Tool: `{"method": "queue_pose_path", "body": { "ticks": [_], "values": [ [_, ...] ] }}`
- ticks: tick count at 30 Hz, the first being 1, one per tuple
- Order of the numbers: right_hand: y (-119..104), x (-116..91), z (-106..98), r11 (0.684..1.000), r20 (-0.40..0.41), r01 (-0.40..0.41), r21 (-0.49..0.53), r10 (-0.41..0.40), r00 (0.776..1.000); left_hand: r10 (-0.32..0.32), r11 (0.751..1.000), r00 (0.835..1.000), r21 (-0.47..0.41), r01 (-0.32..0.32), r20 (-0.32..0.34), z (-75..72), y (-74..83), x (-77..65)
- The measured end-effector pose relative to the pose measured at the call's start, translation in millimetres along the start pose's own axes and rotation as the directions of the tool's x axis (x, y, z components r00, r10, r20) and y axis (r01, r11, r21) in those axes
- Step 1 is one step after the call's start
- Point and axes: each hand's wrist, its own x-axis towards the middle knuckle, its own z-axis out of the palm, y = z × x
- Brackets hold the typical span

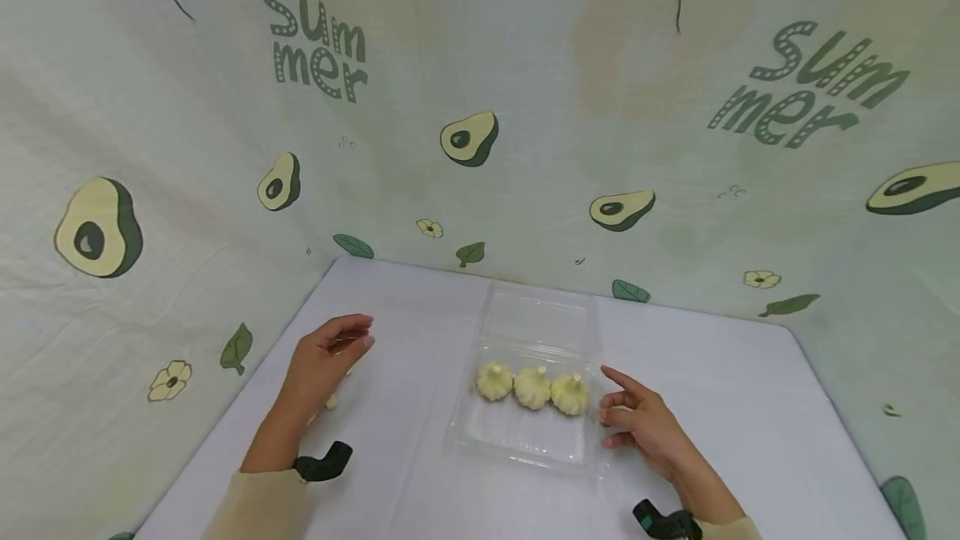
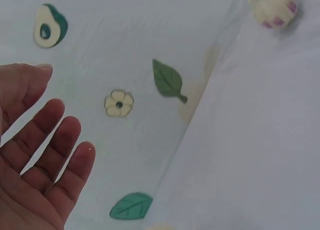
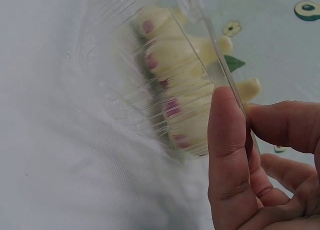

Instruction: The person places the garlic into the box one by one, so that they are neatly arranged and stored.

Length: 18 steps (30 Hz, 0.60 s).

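Note:
A clear plastic clamshell container [image 1: 517, 444] lies with its lid folded back on the white table. Three garlic bulbs [image 1: 532, 388] sit in a row inside it, and their purple-marked bases show through the wall in the right wrist view. My right hand [image 1: 645, 423] is at the container's right side, pinching its rim between thumb and finger [image 3: 229, 140]. Over the table's left part my left hand [image 1: 326, 361] hovers with relaxed, slightly bent fingers and nothing in them. More garlic [image 1: 331, 401] lies beside that wrist, mostly hidden by the hand and arm.
The container's lid [image 1: 538, 319] points toward the back edge of the table. A printed cloth [image 1: 525, 65] with avocados and lettering hangs behind and at both sides. White cloth covers the table [image 1: 420, 473]. Each wrist carries a black camera mount [image 1: 324, 463].

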Motion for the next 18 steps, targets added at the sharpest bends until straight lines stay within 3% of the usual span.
{"method": "queue_pose_path", "body": {
  "ticks": [5,9,13,18],
  "values": [
    [-1,-1,-2,1.000,-0.002,0.001,0.003,-0.001,1.000,-0.034,0.994,0.996,0.096,0.042,-0.088,-37.9,-15.1,-16.6],
    [0,-1,-3,1.000,0.008,-0.005,0.010,0.005,1.000,-0.069,0.979,0.985,0.179,0.097,-0.156,-58.5,-29.8,-31.5],
    [0,1,-3,1.000,0.023,-0.002,0.019,0.001,1.000,-0.119,0.952,0.976,0.259,0.164,-0.183,-69.7,-43.8,-44.6],
    [0,2,-4,1.000,0.033,0.003,0.025,-0.003,0.999,-0.154,0.929,0.973,0.310,0.202,-0.173,-74.1,-56.8,-54.7]
  ]
}}
